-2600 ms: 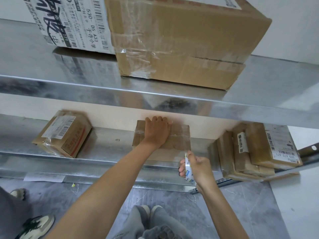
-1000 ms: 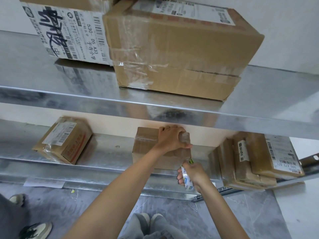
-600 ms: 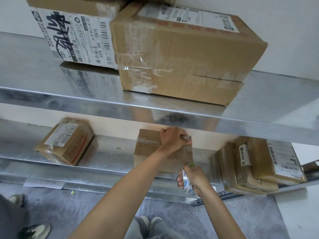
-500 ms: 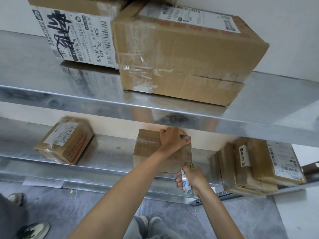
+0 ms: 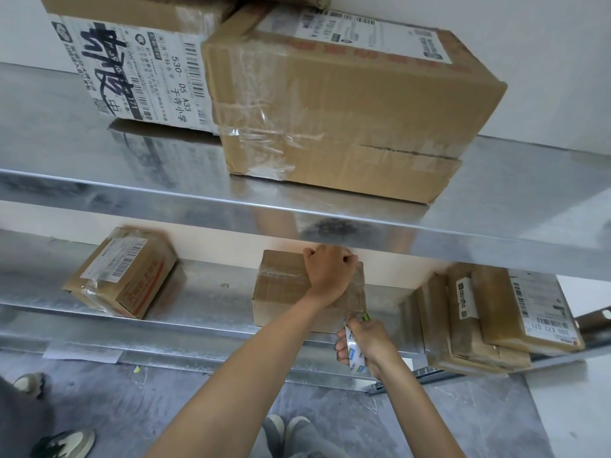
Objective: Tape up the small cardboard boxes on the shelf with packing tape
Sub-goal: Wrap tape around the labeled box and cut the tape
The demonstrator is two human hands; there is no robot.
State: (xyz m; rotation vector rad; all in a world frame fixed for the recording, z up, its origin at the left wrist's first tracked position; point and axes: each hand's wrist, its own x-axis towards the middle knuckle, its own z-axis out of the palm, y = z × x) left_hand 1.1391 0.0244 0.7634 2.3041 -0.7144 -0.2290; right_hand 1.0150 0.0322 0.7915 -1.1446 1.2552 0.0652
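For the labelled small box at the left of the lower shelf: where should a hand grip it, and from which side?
Probably take the labelled box across opposite side walls, reaching in from the front: the upper shelf overhangs it, and it sits skewed, a corner facing the edge.

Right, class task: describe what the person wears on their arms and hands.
The left forearm and right forearm are bare to the frame edge; no sleeves show. The left hand and right hand wear no gloves, and no watch, bracelet or ring is visible.

White wall [image 5: 529,44], grey marbled floor [image 5: 132,408]
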